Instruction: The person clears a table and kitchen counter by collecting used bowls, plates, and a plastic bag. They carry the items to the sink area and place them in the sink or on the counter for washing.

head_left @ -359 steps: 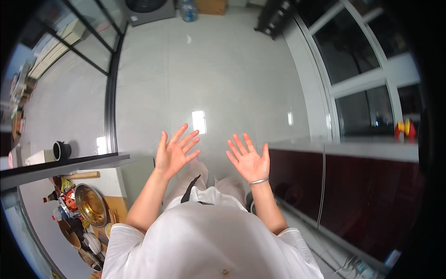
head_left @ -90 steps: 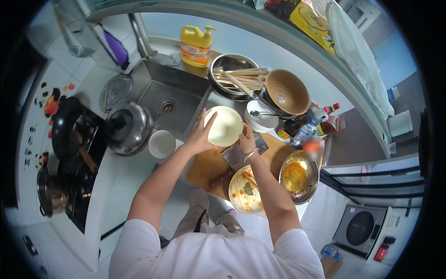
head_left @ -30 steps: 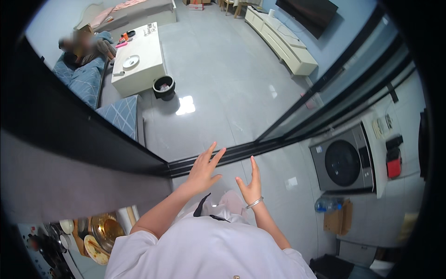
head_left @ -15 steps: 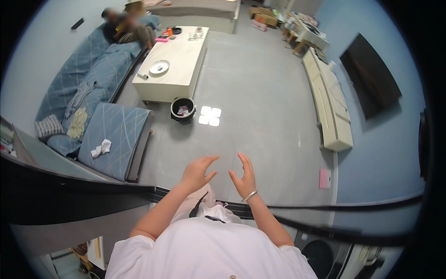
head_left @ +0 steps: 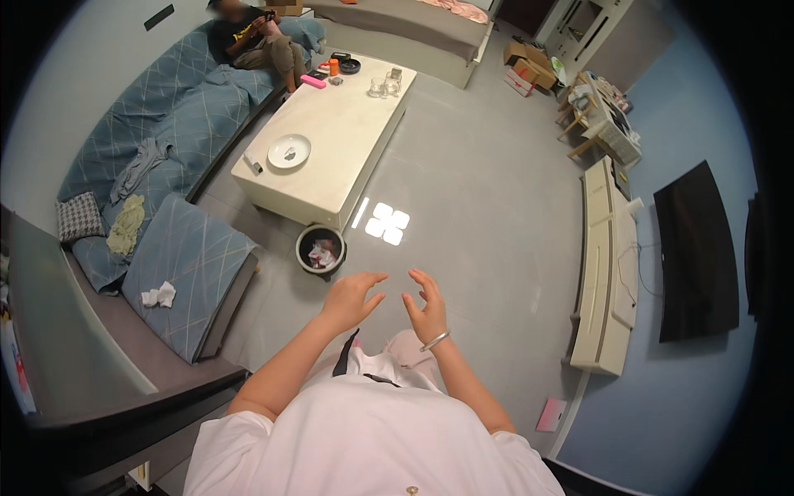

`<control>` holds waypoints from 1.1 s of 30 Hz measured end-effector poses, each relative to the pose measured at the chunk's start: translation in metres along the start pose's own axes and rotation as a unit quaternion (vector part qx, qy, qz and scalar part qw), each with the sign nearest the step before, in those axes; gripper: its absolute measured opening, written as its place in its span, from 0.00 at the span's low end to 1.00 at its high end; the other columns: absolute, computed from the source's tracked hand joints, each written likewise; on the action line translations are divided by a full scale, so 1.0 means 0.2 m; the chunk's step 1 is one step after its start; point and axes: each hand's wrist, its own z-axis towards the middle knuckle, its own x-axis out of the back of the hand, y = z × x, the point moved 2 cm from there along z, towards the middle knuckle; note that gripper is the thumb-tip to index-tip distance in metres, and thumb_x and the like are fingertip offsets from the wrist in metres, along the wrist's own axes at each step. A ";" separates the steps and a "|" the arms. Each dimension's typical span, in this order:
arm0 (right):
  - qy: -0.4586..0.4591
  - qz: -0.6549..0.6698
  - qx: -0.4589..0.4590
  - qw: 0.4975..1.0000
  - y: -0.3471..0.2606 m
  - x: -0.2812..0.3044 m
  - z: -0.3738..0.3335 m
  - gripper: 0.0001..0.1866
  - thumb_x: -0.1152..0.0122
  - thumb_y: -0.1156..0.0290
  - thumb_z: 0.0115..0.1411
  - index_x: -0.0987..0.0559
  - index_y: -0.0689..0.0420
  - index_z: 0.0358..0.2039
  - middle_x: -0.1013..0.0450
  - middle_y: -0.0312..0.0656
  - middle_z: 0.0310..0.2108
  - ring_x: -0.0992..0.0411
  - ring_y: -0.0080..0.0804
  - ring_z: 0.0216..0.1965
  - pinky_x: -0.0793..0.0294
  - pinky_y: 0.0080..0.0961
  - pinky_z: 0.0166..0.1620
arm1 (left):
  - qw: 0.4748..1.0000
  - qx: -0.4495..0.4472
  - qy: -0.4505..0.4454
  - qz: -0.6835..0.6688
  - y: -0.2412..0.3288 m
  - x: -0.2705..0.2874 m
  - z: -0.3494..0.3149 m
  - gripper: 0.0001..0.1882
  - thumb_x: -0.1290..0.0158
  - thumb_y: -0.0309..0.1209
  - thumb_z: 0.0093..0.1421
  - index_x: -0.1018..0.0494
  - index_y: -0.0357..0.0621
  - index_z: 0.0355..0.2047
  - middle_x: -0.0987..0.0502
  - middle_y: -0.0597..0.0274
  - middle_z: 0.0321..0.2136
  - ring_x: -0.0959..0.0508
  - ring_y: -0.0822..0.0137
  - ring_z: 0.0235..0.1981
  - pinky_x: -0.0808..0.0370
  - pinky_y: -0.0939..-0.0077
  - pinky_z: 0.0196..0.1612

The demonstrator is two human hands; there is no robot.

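My left hand (head_left: 352,301) is held out in front of my body, its fingers curved and apart from the thumb, with nothing in it. Facing it, my right hand (head_left: 426,306) is likewise open and bare, a silver bangle (head_left: 435,341) round its wrist. A gap of grey floor shows between the two hands. Nearest to them is a black bin (head_left: 299,250) with a pale rim and crumpled waste inside, just beyond my left hand. Past the bin stands a long cream coffee table (head_left: 331,124) carrying a white plate (head_left: 289,162).
A blue-covered sofa (head_left: 178,107) runs along the left, where a person (head_left: 248,41) sits at the far end. Its near section (head_left: 186,264) juts toward me. To the right are a cream low cabinet (head_left: 597,289) and a wall-mounted television (head_left: 699,256). Cardboard boxes (head_left: 533,70) lie at the back.
I have moved forward past the dark door frame, and the view has turned. The bin and coffee table now appear closer. Both hands keep nearly the same open pose.
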 end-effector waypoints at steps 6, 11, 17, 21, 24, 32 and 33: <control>-0.068 -0.021 0.026 0.997 0.41 0.07 0.85 0.20 0.43 0.74 0.53 0.30 0.55 0.48 0.34 0.43 0.50 0.35 0.38 0.51 0.34 0.33 0.50 | 0.992 0.127 0.019 -0.002 -0.34 -0.13 0.69 0.18 0.47 0.36 0.53 0.28 0.45 0.44 0.24 0.59 0.38 0.24 0.61 0.37 0.28 0.68 0.39; -0.183 0.009 -0.017 0.983 0.52 0.09 1.57 0.17 0.44 0.75 0.53 0.28 0.56 0.45 0.31 0.45 0.47 0.32 0.36 0.48 0.31 0.32 0.46 | 0.960 0.277 0.046 -0.020 -0.62 -0.18 1.16 0.18 0.48 0.38 0.54 0.28 0.47 0.44 0.23 0.60 0.36 0.23 0.61 0.35 0.27 0.68 0.38; -0.293 0.050 -0.040 0.954 0.75 -0.19 2.29 0.13 0.45 0.72 0.56 0.27 0.59 0.43 0.26 0.42 0.36 0.27 0.29 0.36 0.28 0.24 0.38 | 0.896 0.412 0.127 -0.106 -0.98 -0.18 1.44 0.18 0.50 0.40 0.55 0.29 0.46 0.44 0.23 0.58 0.35 0.22 0.60 0.35 0.27 0.68 0.37; -0.396 0.051 -0.080 0.914 0.95 -0.55 2.68 0.12 0.49 0.69 0.59 0.27 0.64 0.39 0.25 0.43 0.31 0.26 0.25 0.32 0.28 0.20 0.35 | 0.872 0.446 0.177 -0.093 -1.32 -0.09 1.66 0.18 0.51 0.42 0.56 0.28 0.44 0.42 0.22 0.57 0.33 0.23 0.57 0.35 0.28 0.65 0.37; -0.443 0.032 -0.112 0.889 0.99 -0.81 2.94 0.14 0.50 0.66 0.60 0.26 0.66 0.35 0.25 0.44 0.26 0.27 0.26 0.28 0.28 0.21 0.32 | 0.856 0.491 0.150 -0.066 -1.53 -0.04 1.77 0.18 0.50 0.41 0.57 0.29 0.43 0.43 0.22 0.53 0.32 0.22 0.58 0.33 0.27 0.68 0.36; -0.534 -0.077 -0.214 0.814 1.30 -1.58 3.36 0.18 0.54 0.62 0.61 0.25 0.66 0.30 0.25 0.44 0.21 0.27 0.28 0.22 0.28 0.23 0.28 | 0.772 0.593 0.210 -0.097 -2.00 0.09 1.96 0.20 0.53 0.43 0.57 0.30 0.45 0.44 0.23 0.57 0.33 0.24 0.57 0.36 0.29 0.65 0.38; -0.559 -0.089 -0.203 0.799 1.35 -1.71 3.39 0.19 0.55 0.61 0.62 0.25 0.67 0.29 0.25 0.46 0.21 0.27 0.30 0.22 0.28 0.23 0.28 | 0.758 0.602 0.227 -0.107 -2.03 0.08 1.95 0.19 0.52 0.42 0.57 0.30 0.44 0.45 0.24 0.57 0.32 0.24 0.58 0.33 0.28 0.67 0.37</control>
